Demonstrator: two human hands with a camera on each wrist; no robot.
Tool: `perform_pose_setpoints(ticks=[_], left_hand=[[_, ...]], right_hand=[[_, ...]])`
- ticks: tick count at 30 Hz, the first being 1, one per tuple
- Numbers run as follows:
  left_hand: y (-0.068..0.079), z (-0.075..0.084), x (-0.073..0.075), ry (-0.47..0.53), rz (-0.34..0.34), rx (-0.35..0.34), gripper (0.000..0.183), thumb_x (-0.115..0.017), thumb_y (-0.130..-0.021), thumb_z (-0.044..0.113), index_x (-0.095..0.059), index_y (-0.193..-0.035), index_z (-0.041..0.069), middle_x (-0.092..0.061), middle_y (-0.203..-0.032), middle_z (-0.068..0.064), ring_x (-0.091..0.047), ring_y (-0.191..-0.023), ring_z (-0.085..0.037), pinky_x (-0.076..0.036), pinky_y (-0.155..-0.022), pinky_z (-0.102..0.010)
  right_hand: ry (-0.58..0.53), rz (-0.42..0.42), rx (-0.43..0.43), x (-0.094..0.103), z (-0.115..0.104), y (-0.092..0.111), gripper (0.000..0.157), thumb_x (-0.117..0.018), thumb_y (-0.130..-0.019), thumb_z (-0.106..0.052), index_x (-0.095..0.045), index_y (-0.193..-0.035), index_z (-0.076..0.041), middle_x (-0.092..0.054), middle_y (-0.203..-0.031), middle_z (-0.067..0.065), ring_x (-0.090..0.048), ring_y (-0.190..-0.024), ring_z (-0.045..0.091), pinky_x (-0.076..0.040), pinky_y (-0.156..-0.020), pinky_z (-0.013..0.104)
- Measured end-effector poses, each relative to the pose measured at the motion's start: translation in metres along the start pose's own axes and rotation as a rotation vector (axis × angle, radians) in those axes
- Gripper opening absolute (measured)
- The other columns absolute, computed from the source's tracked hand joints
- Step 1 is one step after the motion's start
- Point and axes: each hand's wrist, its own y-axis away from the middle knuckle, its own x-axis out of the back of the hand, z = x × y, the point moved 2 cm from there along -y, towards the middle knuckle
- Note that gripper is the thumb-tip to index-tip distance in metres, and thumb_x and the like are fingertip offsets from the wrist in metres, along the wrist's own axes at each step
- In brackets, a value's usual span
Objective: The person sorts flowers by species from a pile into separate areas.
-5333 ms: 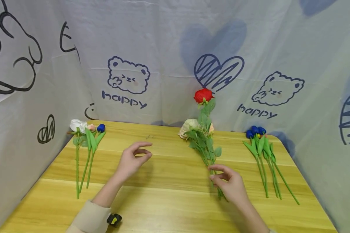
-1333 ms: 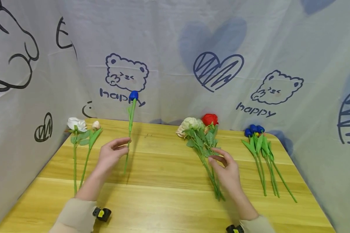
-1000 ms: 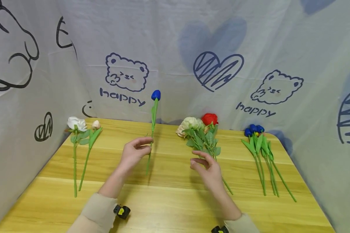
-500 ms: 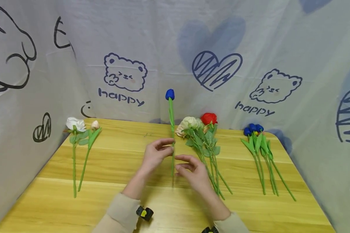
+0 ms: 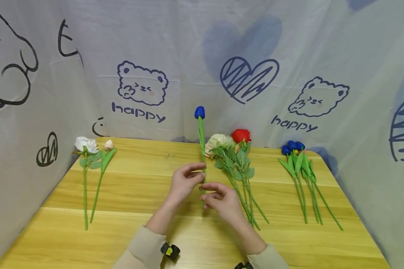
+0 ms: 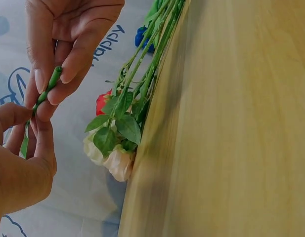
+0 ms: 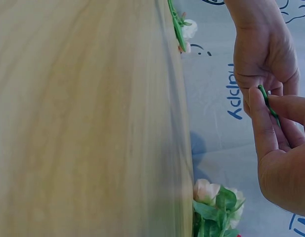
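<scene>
A blue artificial tulip (image 5: 200, 112) stands nearly upright above the middle of the table. My left hand (image 5: 186, 182) pinches its green stem between thumb and fingers. Just below, my right hand (image 5: 222, 200) has thumb and fingertips on the lower stem too. In the left wrist view the cut end of the stem (image 6: 55, 76) pokes out between the right hand's fingers. The right wrist view shows that same stem tip (image 7: 262, 91) with both hands close together around it. Right beside them lies a bunch with a red rose (image 5: 241, 136) and a cream flower (image 5: 219, 141).
At the table's left lie a white rose (image 5: 86, 144) and a pale pink bud (image 5: 109, 145) on long stems. Several blue tulips (image 5: 292, 146) with green stems lie at the right. A printed cloth (image 5: 188, 48) hangs behind the wooden table (image 5: 148, 153).
The red rose, earlier raised in the right hand, lies with the bunch. My left hand took the blue tulip from the left group and brought it rightward; the right hand came to its stem.
</scene>
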Motion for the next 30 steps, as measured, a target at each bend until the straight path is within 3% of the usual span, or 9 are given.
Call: perform_pose_setpoints(ticks=[5, 12, 16, 20, 26, 30], left_hand=[[0.002, 0.000, 0.003, -0.004, -0.012, -0.016, 0.033, -0.071, -0.096, 0.002, -0.070, -0.128, 0.000, -0.069, -0.130, -0.015, -0.070, -0.105, -0.019, -0.059, -0.089, -0.031], [0.001, 0.001, 0.004, -0.036, -0.014, -0.036, 0.034, -0.073, -0.095, 0.003, -0.071, -0.129, 0.001, -0.067, -0.129, -0.025, -0.071, -0.105, -0.022, -0.059, -0.087, -0.034], [-0.002, 0.003, 0.006, -0.083, 0.014, -0.063, 0.034, -0.075, -0.094, 0.004, -0.072, -0.127, 0.001, -0.067, -0.131, -0.017, -0.070, -0.106, -0.025, -0.059, -0.084, -0.033], [-0.003, 0.008, 0.011, -0.173, 0.043, -0.129, 0.030, -0.076, -0.094, 0.004, -0.074, -0.124, 0.003, -0.067, -0.132, -0.010, -0.069, -0.105, -0.027, -0.059, -0.081, -0.030], [-0.003, 0.018, 0.026, -0.361, 0.085, -0.260, 0.029, -0.076, -0.094, 0.004, -0.076, -0.122, 0.007, -0.068, -0.125, -0.010, -0.070, -0.103, -0.027, -0.061, -0.085, -0.041], [0.000, 0.023, 0.042, -0.416, 0.099, -0.267, 0.029, -0.074, -0.096, 0.006, -0.075, -0.125, 0.009, -0.067, -0.128, -0.008, -0.069, -0.105, -0.027, -0.060, -0.087, -0.047]], right_hand=[[-0.004, 0.005, -0.021, 0.000, 0.000, 0.001, 0.031, -0.069, -0.095, 0.006, -0.069, -0.126, 0.003, -0.069, -0.126, 0.022, -0.073, -0.089, 0.020, -0.064, -0.076, 0.036], [-0.019, 0.022, -0.047, 0.003, 0.001, 0.000, 0.031, -0.068, -0.096, 0.006, -0.069, -0.126, 0.003, -0.067, -0.124, 0.032, -0.073, -0.091, 0.023, -0.064, -0.077, 0.037], [-0.017, 0.036, -0.050, 0.006, 0.000, 0.000, 0.031, -0.067, -0.096, 0.006, -0.069, -0.127, 0.002, -0.068, -0.126, 0.028, -0.073, -0.094, 0.023, -0.064, -0.077, 0.036], [-0.019, 0.053, -0.048, 0.010, -0.002, 0.000, 0.031, -0.067, -0.096, 0.007, -0.069, -0.127, 0.002, -0.070, -0.127, 0.021, -0.073, -0.095, 0.021, -0.063, -0.077, 0.033], [-0.018, 0.102, -0.003, 0.021, -0.010, 0.001, 0.030, -0.067, -0.096, 0.009, -0.070, -0.125, 0.003, -0.071, -0.125, 0.019, -0.074, -0.093, 0.018, -0.063, -0.075, 0.031], [-0.020, 0.127, -0.008, 0.032, -0.013, 0.003, 0.032, -0.066, -0.096, 0.011, -0.069, -0.126, 0.003, -0.070, -0.127, 0.019, -0.074, -0.094, 0.016, -0.063, -0.076, 0.032]])
